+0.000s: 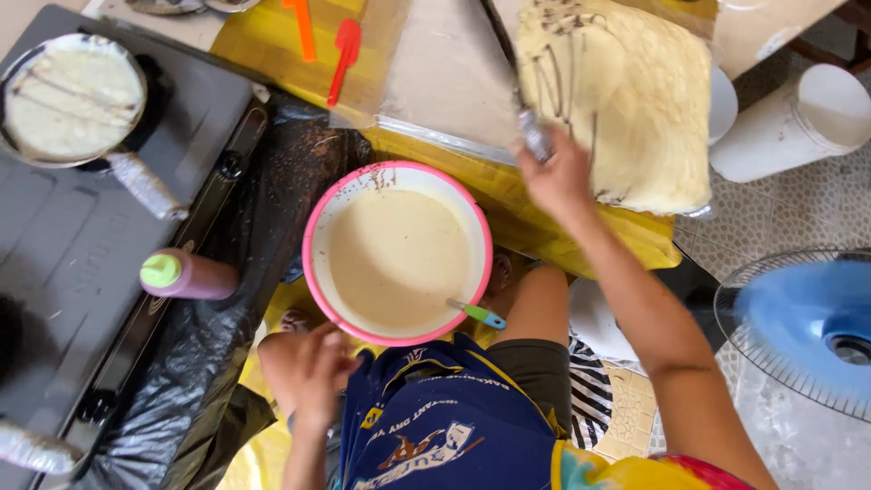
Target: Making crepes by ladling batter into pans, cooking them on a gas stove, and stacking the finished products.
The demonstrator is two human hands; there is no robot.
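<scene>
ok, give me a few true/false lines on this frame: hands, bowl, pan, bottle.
1. The right hand holds a tool over the crepe stack. True.
2. The bowl is empty. False: it holds pale batter.
3. The pan on the stove has batter in it. True.
4. The bottle stands upright. False: it lies on its side.
5. The left hand holds the spoon. False: the spoon rests in the bowl.
</scene>
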